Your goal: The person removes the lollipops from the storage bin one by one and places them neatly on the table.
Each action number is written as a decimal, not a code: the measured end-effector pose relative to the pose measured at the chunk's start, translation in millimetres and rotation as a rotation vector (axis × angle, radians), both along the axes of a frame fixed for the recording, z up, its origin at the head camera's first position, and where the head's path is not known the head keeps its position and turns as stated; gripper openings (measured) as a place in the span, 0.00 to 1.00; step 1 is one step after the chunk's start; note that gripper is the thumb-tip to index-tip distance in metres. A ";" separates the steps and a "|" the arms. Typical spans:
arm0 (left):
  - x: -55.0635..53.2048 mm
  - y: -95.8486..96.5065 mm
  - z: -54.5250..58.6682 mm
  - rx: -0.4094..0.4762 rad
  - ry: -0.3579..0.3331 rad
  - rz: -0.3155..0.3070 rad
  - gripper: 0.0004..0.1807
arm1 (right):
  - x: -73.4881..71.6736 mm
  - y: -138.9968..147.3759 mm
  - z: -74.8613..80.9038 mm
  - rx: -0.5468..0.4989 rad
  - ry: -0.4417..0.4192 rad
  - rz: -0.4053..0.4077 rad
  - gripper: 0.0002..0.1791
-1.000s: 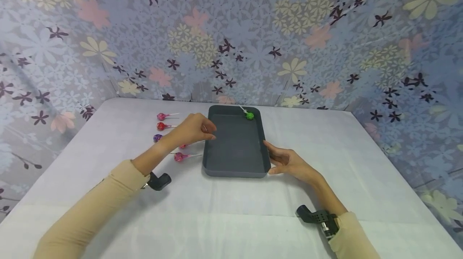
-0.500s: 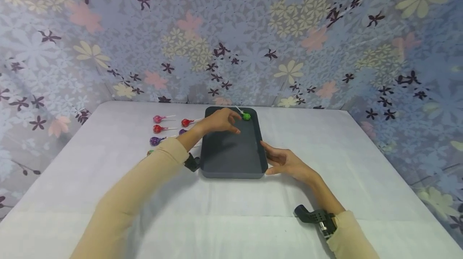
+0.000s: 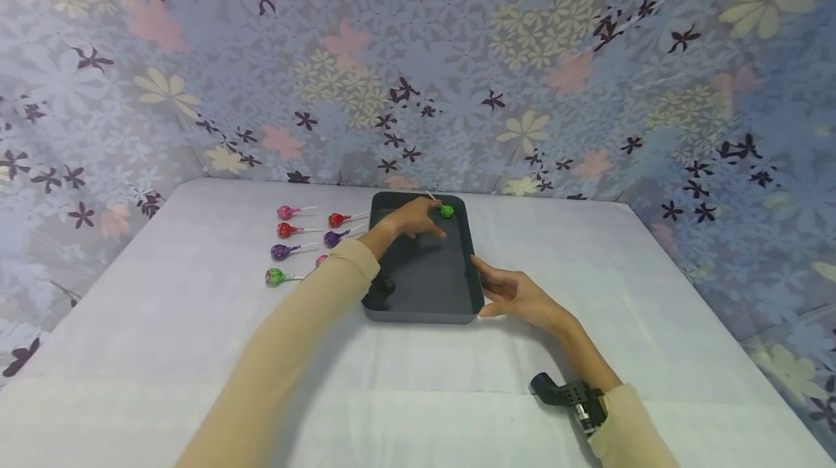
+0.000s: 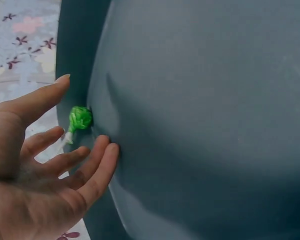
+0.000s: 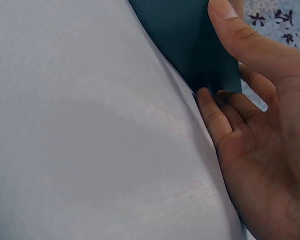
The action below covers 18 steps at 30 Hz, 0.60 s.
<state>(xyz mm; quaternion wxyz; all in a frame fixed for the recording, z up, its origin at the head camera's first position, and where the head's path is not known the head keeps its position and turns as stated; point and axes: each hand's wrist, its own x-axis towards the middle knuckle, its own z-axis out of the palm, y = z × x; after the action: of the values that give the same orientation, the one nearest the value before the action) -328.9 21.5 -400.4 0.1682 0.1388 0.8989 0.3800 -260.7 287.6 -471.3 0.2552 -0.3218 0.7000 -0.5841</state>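
A green-wrapped lollipop (image 3: 447, 211) lies in the far right corner of a dark grey tray (image 3: 434, 276), its white stick crossing the far rim. Over the tray's far half, my left hand (image 3: 416, 218) reaches toward this lollipop. In the left wrist view, the thumb and fingers of the left hand (image 4: 50, 165) are spread apart, with the green candy head (image 4: 80, 118) just beyond them and nothing gripped. My right hand (image 3: 519, 295) rests against the tray's right side near the front corner. Its relaxed fingertips touch the tray's outer wall (image 5: 185, 40) in the right wrist view.
Left of the tray, several lollipops lie in two columns on the white cloth (image 3: 457, 395), among them a pink one (image 3: 284, 212), a purple one (image 3: 281, 252) and a green one (image 3: 274, 277). My left sleeve partly covers the nearer ones. A floral curtain (image 3: 457, 91) hangs behind.
My left hand has moved right, from the tray's left edge to over its far half, close to the green lollipop. The right hand has stayed at the tray's side.
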 end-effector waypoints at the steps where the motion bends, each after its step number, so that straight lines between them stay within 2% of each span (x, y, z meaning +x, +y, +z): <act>1: -1.2 0.7 -1.5 0.004 -0.005 0.006 0.42 | 0.3 0.3 0.2 0.001 -0.001 -0.002 0.50; 6: -9.0 3.6 -8.5 0.029 -0.014 0.047 0.41 | 1.0 0.2 1.5 -0.004 -0.007 -0.002 0.51; 12: -16.8 8.3 -16.5 0.008 -0.032 0.063 0.41 | 1.0 -1.1 0.3 -0.019 -0.007 0.015 0.51; 15: -19.0 12.4 -18.4 -0.003 -0.011 0.076 0.40 | 1.3 -0.6 -0.3 -0.017 -0.001 0.010 0.51; 18: -20.3 17.1 -19.7 -0.019 0.040 0.104 0.38 | 1.7 1.2 -0.2 -0.019 0.002 0.006 0.51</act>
<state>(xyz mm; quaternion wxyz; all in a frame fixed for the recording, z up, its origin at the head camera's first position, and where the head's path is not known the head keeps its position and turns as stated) -349.2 38.6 -420.0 0.1313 0.0979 0.9117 0.3767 -259.0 288.8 -471.4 0.2530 -0.3269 0.6938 -0.5898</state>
